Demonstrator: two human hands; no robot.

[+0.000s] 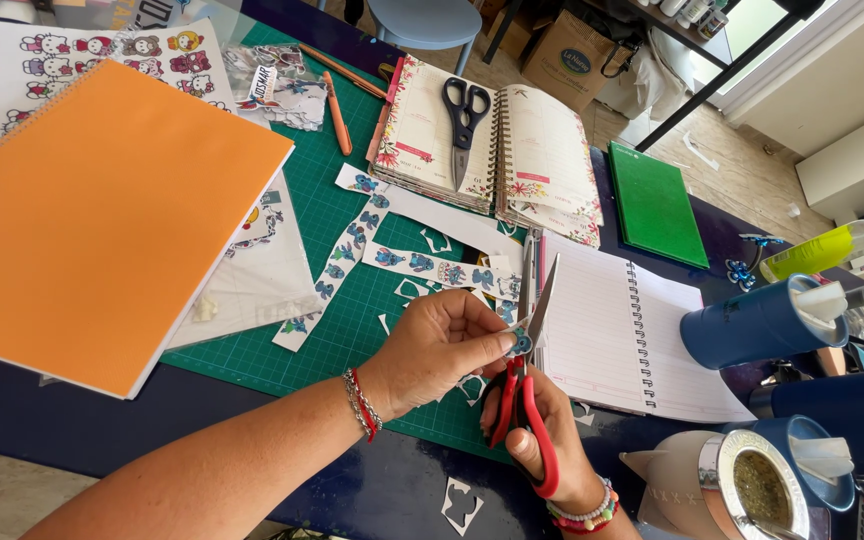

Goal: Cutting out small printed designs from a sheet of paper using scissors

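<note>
My left hand (442, 345) pinches a small blue cartoon sticker cutout (521, 343) between thumb and fingers. My right hand (544, 430) grips red-handled scissors (524, 400), whose blades (542, 300) point up and away, open beside the cutout. Both hands hover over the near edge of a green cutting mat (332, 220). Strips of blue cartoon stickers (422, 265) and white paper offcuts lie on the mat just beyond the hands.
An orange spiral notebook (92, 210) lies left over sticker sheets. An open floral planner (512, 150) carries black scissors (464, 110). A lined spiral notebook (622, 335), a green pad (655, 203), blue cups (752, 325), a gourd cup (752, 485) and a yellow-green bottle (822, 250) sit right.
</note>
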